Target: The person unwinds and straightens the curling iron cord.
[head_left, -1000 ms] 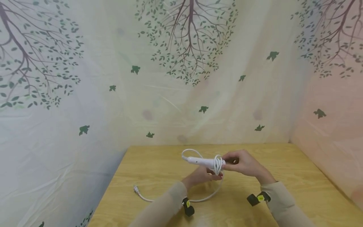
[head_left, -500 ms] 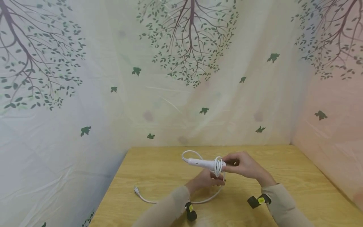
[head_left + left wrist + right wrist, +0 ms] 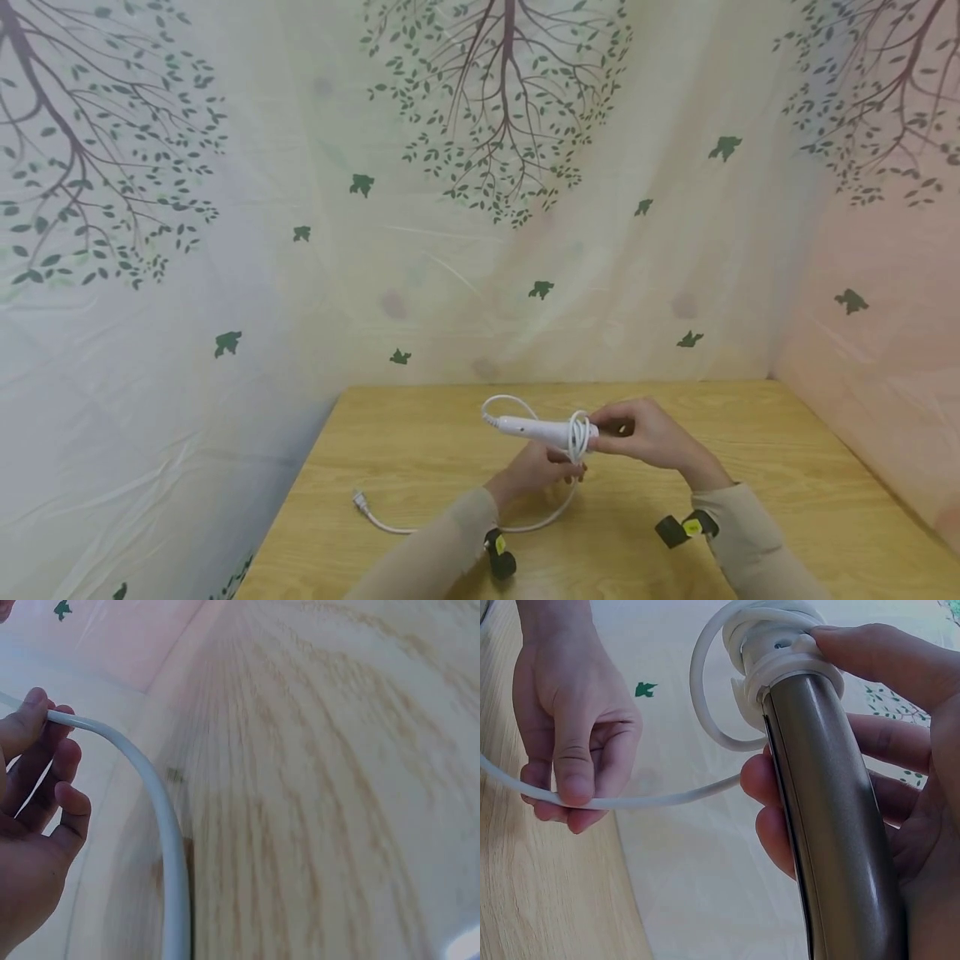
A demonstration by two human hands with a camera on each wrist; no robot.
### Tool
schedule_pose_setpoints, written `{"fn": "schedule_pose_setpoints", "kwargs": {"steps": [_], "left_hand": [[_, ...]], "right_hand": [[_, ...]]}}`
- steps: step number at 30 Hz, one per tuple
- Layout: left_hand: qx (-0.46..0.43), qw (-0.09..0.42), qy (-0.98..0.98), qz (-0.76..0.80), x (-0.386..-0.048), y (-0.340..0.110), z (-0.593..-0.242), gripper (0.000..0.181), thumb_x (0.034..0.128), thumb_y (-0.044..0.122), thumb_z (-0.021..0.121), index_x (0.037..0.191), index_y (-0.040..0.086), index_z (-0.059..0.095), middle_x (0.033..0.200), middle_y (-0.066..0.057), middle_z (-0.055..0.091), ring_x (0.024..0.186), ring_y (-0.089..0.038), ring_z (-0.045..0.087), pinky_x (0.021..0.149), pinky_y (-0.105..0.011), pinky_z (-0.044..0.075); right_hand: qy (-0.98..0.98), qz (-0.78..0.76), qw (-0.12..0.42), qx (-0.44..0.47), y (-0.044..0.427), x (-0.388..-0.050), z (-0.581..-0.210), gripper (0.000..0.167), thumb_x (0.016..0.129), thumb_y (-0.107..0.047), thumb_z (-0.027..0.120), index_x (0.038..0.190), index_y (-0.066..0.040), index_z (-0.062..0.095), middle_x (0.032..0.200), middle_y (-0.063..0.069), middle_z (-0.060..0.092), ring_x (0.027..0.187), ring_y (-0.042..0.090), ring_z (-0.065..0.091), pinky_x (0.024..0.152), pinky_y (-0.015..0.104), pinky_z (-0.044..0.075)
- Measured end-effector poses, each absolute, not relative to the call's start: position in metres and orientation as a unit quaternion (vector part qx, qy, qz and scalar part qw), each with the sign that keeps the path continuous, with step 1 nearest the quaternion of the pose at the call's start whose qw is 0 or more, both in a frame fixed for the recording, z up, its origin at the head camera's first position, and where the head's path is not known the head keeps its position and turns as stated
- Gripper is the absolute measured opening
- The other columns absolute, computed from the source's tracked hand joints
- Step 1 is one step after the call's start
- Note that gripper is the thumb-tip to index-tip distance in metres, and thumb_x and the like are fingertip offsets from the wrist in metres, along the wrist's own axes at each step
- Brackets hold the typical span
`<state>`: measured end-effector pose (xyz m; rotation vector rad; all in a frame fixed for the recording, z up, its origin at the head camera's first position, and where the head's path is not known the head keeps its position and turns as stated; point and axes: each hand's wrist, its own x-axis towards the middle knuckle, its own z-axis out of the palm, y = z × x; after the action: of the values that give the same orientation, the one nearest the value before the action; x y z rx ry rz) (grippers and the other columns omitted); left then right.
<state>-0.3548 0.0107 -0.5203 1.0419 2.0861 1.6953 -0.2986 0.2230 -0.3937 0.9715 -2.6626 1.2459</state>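
A curling iron with a white handle (image 3: 534, 428) is held above the table, its handle pointing left in the head view. Its dark barrel (image 3: 829, 795) shows in the right wrist view. My right hand (image 3: 651, 435) grips it where handle and barrel meet, thumb on the white collar, fingers round the barrel. Several turns of white cord (image 3: 577, 438) wrap the handle beside that hand. Below the handle, my left hand (image 3: 531, 468) pinches the cord between thumb and fingertips. From there the free cord (image 3: 171, 855) curves down onto the table, ending in a plug (image 3: 360, 501) at left.
The wooden table (image 3: 420, 450) reaches back to a hanging cloth (image 3: 450, 317) printed with trees and leaves. More cloth hangs on both sides. A black wrist camera (image 3: 501, 557) is strapped to the left forearm, another camera (image 3: 678, 528) to the right.
My left hand dips slightly toward the right, then comes back left and up, with the cord in its fingers. The right hand and curling iron stay nearly still.
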Motion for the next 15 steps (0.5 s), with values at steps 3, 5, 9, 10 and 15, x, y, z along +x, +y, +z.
{"fn": "schedule_pose_setpoints", "kwargs": {"steps": [3,5,9,10,15], "left_hand": [[0.337,0.13,0.725,0.586,-0.355,0.007,-0.521,0.021,0.0904,0.008,0.067,0.11,0.0,0.066,0.093,-0.012,0.074,0.074,-0.004,0.065,0.064,-0.026,0.054],[0.327,0.127,0.731,0.585,-0.355,0.005,-0.523,0.019,0.0906,0.01,0.067,0.107,0.001,0.068,0.091,-0.009,0.075,0.072,-0.005,0.064,0.062,-0.023,0.052],[0.311,0.126,0.742,0.581,-0.357,-0.001,-0.524,0.017,0.0902,0.015,0.069,0.099,0.002,0.073,0.083,-0.003,0.074,0.067,-0.006,0.06,0.057,-0.02,0.048],[0.307,0.126,0.742,0.582,-0.358,-0.002,-0.524,0.016,0.09,0.016,0.069,0.097,0.002,0.073,0.081,-0.002,0.073,0.067,-0.007,0.059,0.057,-0.019,0.047],[0.3,0.123,0.739,0.591,-0.361,-0.007,-0.526,0.014,0.089,0.014,0.07,0.094,0.002,0.074,0.083,-0.011,0.073,0.067,-0.01,0.058,0.058,-0.019,0.046]], "right_hand": [[-0.858,0.405,0.019,0.315,0.223,-0.298,-0.393,0.026,0.087,-0.029,0.074,0.107,-0.013,0.072,0.094,-0.001,0.072,0.076,0.009,0.064,0.061,0.027,0.054],[-0.856,0.408,0.017,0.316,0.222,-0.297,-0.393,0.026,0.087,-0.029,0.074,0.107,-0.013,0.073,0.094,-0.001,0.072,0.076,0.009,0.064,0.062,0.027,0.054],[-0.851,0.412,0.017,0.325,0.222,-0.297,-0.391,0.025,0.088,-0.028,0.073,0.107,-0.013,0.072,0.095,0.0,0.072,0.075,0.009,0.064,0.062,0.027,0.055],[-0.851,0.412,0.018,0.326,0.222,-0.297,-0.391,0.025,0.088,-0.028,0.073,0.107,-0.013,0.072,0.095,0.0,0.072,0.075,0.009,0.064,0.062,0.027,0.055],[-0.851,0.409,0.026,0.329,0.224,-0.296,-0.391,0.023,0.088,-0.026,0.073,0.106,-0.014,0.072,0.094,-0.001,0.072,0.074,0.008,0.063,0.062,0.027,0.055]]}}
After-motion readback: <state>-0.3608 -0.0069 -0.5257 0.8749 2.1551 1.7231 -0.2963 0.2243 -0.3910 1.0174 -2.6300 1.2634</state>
